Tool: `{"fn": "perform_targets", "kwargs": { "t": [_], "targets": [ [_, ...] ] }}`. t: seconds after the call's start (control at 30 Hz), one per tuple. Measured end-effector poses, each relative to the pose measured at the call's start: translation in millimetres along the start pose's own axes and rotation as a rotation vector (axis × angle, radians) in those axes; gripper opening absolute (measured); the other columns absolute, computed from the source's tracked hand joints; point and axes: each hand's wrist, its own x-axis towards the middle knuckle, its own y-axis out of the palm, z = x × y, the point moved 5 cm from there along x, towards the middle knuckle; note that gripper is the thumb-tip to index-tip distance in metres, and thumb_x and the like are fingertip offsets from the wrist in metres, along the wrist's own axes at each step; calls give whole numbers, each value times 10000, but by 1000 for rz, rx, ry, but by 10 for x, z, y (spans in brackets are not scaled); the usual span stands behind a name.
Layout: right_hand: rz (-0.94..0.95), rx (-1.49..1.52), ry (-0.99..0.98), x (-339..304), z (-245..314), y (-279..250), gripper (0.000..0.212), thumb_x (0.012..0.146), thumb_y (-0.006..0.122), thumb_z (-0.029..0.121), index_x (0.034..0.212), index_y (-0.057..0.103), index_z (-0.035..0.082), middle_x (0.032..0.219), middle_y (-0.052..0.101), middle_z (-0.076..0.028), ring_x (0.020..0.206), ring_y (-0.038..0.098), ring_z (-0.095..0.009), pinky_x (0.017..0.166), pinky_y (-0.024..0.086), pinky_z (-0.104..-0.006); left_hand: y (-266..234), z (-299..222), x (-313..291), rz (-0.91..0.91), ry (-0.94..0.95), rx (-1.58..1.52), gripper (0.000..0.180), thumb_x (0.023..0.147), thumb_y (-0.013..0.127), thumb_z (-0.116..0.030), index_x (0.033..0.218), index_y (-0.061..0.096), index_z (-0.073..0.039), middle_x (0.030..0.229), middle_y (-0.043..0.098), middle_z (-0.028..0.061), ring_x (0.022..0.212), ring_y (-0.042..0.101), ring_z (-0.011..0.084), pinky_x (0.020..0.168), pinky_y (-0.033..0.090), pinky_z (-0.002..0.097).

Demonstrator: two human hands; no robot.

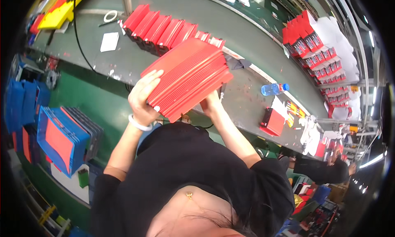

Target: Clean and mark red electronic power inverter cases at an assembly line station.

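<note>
A large red ribbed housing, box-shaped with long parallel fins, is held up in front of my chest and tilted, over the near edge of the workbench. My left hand grips its left end, with the fingers over the edge and a white band on the wrist. From below and to the right, my right hand holds the housing; most of its fingers are hidden behind it. Just beyond, a row of several similar red housings stands on the bench, partly covered by the one I hold.
On the workbench lie a blue-capped bottle, a red box, a white card and a tape roll. Red-and-black units are stacked far right. Blue crates stand at left. Another person's dark sleeve shows at right.
</note>
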Motion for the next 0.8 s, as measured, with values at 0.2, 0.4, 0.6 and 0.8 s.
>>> {"fn": "perform_targets", "kwargs": {
  "t": [0.2, 0.4, 0.6, 0.8],
  "targets": [
    [151, 508, -33, -294, 275, 346, 648, 843, 680, 312, 1357, 346, 104, 1327, 451, -50, 1224, 430, -185, 988, 374, -426, 97, 88, 16, 198, 195, 218, 353, 727, 658, -166, 1052, 603, -40, 1111, 639, 140, 1015, 614, 320, 854, 480, 404],
    [-60, 474, -15, -114, 284, 362, 568, 815, 697, 139, 1304, 414, 80, 1235, 532, -49, 1156, 496, -207, 970, 406, -389, 247, 148, -11, 298, 305, 238, 440, 659, 671, -116, 1084, 581, -51, 1198, 588, 119, 1080, 570, 310, 871, 460, 403],
    [-64, -100, -629, -181, 529, 10, 708, 619, 803, 28, 1225, 436, 6, 1143, 573, -111, 1016, 585, -201, 887, 482, -351, -41, 349, -18, 476, 199, 122, 942, 560, 818, -361, 1354, 382, -103, 1452, 260, 190, 1352, 245, 379, 1093, 229, 469],
    [115, -438, -568, -416, 660, -24, 860, 504, 869, 128, 1236, 433, 9, 1096, 581, -70, 1023, 569, -175, 864, 469, -324, 199, 517, 435, 457, -366, -504, 1250, 520, 868, -311, 1464, 95, -41, 1452, 298, 174, 1363, 266, 288, 1127, 178, 399]
  ]
}}
